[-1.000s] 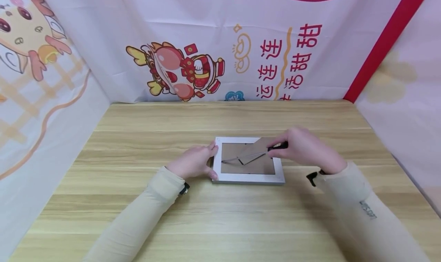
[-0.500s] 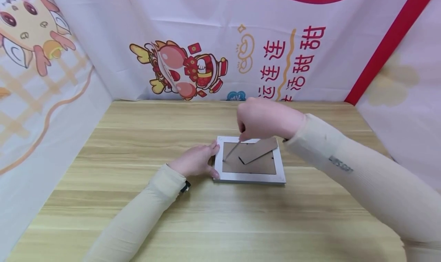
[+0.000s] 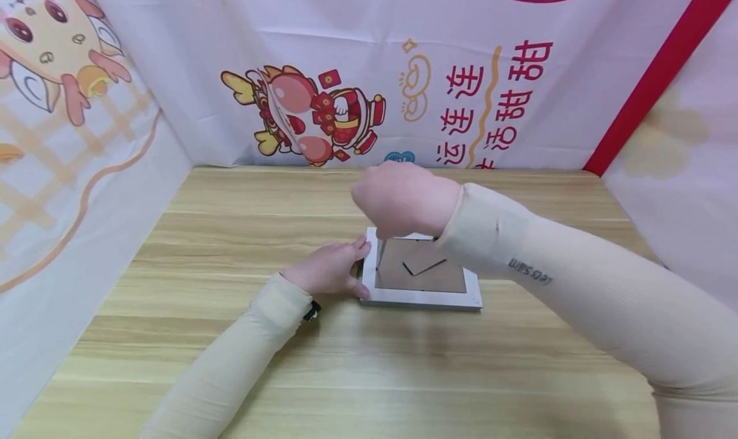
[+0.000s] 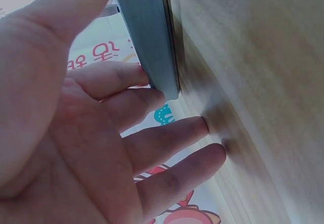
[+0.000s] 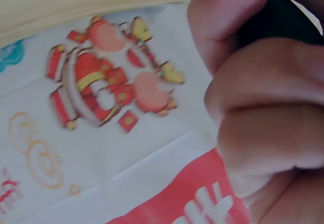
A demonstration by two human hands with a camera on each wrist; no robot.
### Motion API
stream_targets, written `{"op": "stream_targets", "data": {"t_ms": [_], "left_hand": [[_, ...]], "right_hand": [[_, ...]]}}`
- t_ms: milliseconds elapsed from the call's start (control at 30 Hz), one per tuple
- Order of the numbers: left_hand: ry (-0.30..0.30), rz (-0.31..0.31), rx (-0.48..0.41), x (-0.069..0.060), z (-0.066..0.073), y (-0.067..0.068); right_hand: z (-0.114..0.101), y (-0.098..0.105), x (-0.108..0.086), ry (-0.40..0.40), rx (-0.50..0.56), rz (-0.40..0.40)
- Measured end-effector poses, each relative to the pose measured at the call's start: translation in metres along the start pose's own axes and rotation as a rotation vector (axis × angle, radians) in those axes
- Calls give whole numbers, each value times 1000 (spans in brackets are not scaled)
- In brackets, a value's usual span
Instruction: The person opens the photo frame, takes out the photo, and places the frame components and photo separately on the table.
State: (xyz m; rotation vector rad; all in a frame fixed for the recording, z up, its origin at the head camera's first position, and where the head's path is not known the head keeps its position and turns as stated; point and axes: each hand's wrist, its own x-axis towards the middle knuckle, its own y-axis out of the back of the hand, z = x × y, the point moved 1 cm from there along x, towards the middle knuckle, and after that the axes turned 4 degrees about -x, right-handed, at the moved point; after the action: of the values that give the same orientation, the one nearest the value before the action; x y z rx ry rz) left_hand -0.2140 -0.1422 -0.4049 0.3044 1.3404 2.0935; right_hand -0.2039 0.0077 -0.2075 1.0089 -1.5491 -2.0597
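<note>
The white picture frame [image 3: 423, 297] lies back up on the wooden surface [image 3: 288, 375], its long axis running left to right across the person's front, directly ahead of both hands. The left hand [image 3: 325, 269] is the one touching it, braced loosely at its left end with fingers fairly straight, holding no tool. What seems to matter most is where the thin metal shaft [image 3: 381, 256] meets the left edge of the brown backing board [image 3: 398, 279]: it drops steeply from the right hand [image 3: 403, 198], which is curled round a dark handle [image 5: 273, 19] above the frame's far-left part. The fist hides most of that handle, the right sleeve [image 3: 484, 227] covers the far right corner and part of the stand flap [image 3: 423, 259], and whether the tip hooks anything is too small to tell
</note>
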Motion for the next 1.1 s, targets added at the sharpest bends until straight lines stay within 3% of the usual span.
{"op": "stream_targets", "data": {"t_ms": [200,300,467,600,700,900,1100], "left_hand": [[95,-52,-19,1,0,1],[108,-60,-28,0,2,1],[100,-65,-3,1,3,2],[112,-65,0,0,4,3],[129,-57,-1,-1,4,2],[144,-47,-1,1,2,-2],[114,-34,13,3,1,-3]], "right_hand": [[44,-21,-14,-119,99,-64],[71,-48,-27,-98,162,-54],[101,-108,-53,19,300,97],[104,-152,-65,49,376,219],[101,-172,-70,57,386,281],[90,-179,-76,62,340,355],[75,-150,-78,20,323,296]]}}
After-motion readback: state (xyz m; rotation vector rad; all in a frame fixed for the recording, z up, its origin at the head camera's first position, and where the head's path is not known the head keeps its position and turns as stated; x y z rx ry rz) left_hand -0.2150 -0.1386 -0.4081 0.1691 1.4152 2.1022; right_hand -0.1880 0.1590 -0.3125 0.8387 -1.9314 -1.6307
